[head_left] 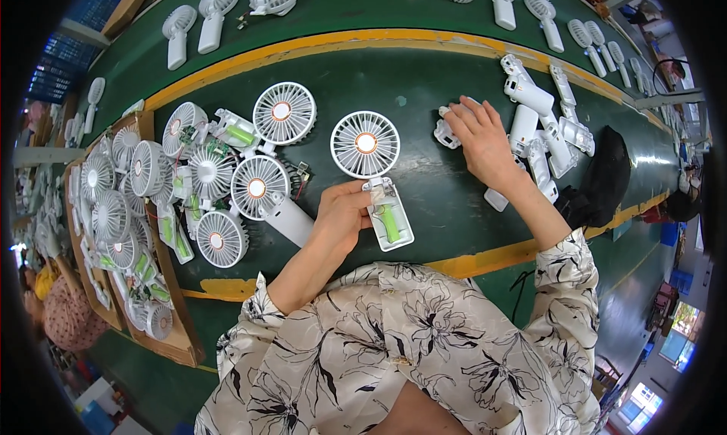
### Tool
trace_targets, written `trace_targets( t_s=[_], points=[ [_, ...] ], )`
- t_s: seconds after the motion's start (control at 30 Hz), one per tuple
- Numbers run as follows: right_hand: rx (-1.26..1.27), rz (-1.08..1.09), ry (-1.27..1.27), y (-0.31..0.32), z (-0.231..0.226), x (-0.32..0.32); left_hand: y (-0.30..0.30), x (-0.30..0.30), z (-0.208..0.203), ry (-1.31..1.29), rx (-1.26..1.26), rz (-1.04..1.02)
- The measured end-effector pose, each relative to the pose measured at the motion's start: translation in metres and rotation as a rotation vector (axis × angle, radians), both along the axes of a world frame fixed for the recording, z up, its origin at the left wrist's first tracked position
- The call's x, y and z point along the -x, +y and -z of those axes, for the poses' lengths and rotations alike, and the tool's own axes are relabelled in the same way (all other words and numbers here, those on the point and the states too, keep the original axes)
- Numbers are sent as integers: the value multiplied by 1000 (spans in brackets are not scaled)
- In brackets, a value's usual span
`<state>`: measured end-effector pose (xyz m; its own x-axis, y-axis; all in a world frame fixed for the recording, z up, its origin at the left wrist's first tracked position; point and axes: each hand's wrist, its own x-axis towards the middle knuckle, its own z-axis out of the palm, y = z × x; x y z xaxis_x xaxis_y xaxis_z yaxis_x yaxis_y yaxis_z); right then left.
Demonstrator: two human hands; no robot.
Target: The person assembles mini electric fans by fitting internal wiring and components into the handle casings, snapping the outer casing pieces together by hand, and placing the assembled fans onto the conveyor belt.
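Note:
Thumb and fingers of my left hand (341, 214) are closed on the neck of a white handheld fan. Its round head (366, 144) points away from me, and its opened handle (403, 227) shows a green battery (389, 221) and thin wires. Off to the right, my right hand (480, 138) has its fingers bent over a white plastic handle cover (447, 137), largely hidden under the palm. Just beyond that hand lies a pile of similar white handle covers (532, 99).
Left of me, several fans with open handles (257, 185) lie heaped beside a cardboard box (185, 336) holding more. Finished-looking fans (216, 18) stand along the green strip past the yellow line (363, 37). A black cloth-like item (608, 170) lies at the right.

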<state>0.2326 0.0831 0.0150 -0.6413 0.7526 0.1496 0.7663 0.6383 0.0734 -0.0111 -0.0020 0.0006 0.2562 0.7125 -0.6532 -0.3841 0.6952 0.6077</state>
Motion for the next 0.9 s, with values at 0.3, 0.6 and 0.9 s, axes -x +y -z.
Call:
trace_targets(
  t_s=[0.3,0.6,0.9],
  points=[
    [540,248,722,-50,-4,38,-2,-2,1,-30,9,5],
    [132,344,277,-74,-4,40,-2,-6,-2,-46,-9,21],
    [216,168,453,-107,-62,75,-2,-10,-16,-190,55,-200]
  ],
)
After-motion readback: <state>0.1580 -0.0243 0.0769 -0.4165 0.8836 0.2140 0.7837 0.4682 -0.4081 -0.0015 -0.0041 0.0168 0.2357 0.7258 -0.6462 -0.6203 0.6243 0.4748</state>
